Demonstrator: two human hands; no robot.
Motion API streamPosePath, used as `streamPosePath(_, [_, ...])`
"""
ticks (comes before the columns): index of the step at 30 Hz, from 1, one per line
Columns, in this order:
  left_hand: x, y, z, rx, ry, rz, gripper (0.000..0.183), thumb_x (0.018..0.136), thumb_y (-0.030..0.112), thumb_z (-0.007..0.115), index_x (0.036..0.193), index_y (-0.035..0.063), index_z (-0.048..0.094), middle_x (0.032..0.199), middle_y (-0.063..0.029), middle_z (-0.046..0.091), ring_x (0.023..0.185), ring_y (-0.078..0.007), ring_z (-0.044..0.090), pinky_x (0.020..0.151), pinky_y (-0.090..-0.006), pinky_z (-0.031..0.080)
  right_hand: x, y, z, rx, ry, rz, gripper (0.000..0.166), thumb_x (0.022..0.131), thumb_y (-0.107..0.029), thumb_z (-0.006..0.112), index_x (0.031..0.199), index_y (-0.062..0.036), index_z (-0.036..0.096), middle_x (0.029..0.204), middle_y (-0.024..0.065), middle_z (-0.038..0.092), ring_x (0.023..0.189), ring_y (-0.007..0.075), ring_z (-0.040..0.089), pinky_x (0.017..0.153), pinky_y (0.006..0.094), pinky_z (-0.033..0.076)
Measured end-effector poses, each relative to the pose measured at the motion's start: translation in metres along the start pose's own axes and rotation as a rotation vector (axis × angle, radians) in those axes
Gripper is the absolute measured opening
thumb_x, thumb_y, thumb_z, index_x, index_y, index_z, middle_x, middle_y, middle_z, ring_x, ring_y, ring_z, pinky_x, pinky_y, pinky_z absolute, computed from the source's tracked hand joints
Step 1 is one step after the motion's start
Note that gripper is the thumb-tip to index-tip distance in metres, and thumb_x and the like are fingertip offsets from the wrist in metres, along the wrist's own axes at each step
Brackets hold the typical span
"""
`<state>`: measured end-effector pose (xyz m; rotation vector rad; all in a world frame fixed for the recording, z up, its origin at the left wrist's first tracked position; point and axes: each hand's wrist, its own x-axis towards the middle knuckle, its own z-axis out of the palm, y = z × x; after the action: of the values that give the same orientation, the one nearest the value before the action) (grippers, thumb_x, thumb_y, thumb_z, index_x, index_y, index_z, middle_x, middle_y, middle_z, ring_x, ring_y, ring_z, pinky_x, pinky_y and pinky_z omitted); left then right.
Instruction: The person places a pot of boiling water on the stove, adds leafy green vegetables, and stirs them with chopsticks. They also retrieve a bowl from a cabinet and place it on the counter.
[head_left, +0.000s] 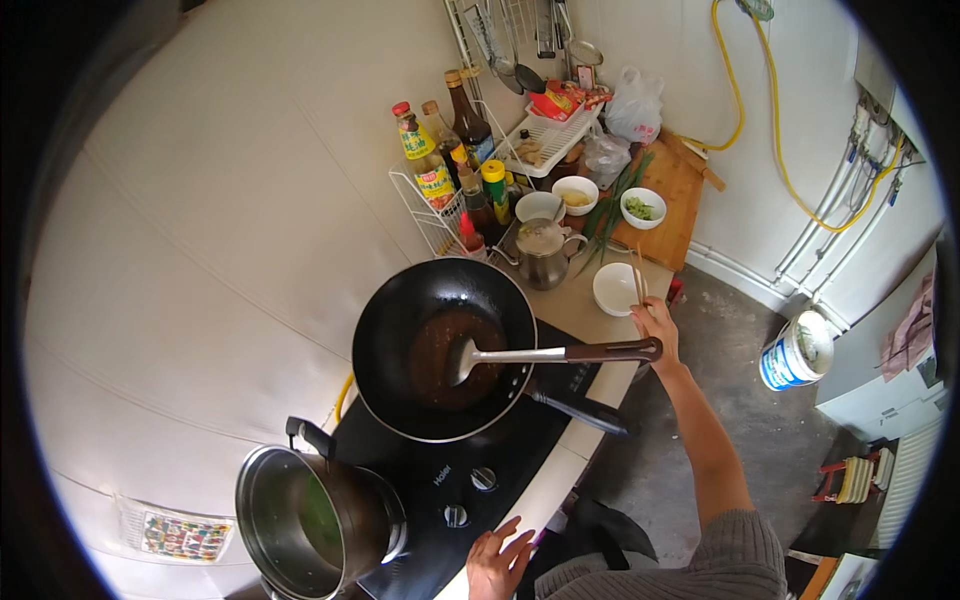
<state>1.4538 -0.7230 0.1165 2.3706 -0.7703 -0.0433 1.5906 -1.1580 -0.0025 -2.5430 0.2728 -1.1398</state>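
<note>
A pair of wooden chopsticks (638, 276) is held in my right hand (656, 326), their tips over the rim of an empty white bowl (616, 289). My left hand (499, 559) is empty, fingers apart, near the front edge of the counter. On the black Haier gas hob (480, 450) stands a black wok (405, 300) with brown sauce (442, 352) in its bottom. A metal wok spatula (525, 356) rests in the sauce, its brown handle reaching over the wok's rim toward my right wrist. A steel pot (360, 510) with green liquid stands at the lower left.
Behind the wok are a wire rack of sauce bottles (424, 157), a metal pitcher (541, 262) and several white bowls, one with chopped greens (640, 208). Scallions (628, 180) lie on a wooden cutting board (675, 202). A white bucket (795, 352) stands on the floor.
</note>
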Motion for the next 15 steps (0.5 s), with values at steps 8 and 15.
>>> streamPosePath(8, [-0.009,-0.002,0.005,0.0,-0.149,-0.085,0.025,0.076,0.007,0.065,0.101,0.009,0.067,0.114,-0.0097,0.061,0.096,-0.0274,0.06,0.081,-0.0403,0.05,-0.031,0.043,0.055,-0.142,-0.313,-0.025,0.043,0.072,-0.011,0.069,0.112,-0.008,0.056,0.111,0.0087,0.05,0.111,0.0271,0.052,0.081,0.0358,0.051])
streamPosePath(15, [-0.009,0.0,0.011,-0.019,-0.161,0.235,0.028,0.075,0.008,0.067,0.103,0.0091,0.067,0.117,-0.0101,0.059,0.097,-0.0272,0.06,0.082,-0.0392,0.05,-0.078,-0.001,-0.019,-0.2,-0.133,0.199,0.056,0.07,0.003,0.058,0.124,-0.0086,0.05,0.13,0.0154,0.047,0.121,0.032,0.045,0.104,0.0389,0.037])
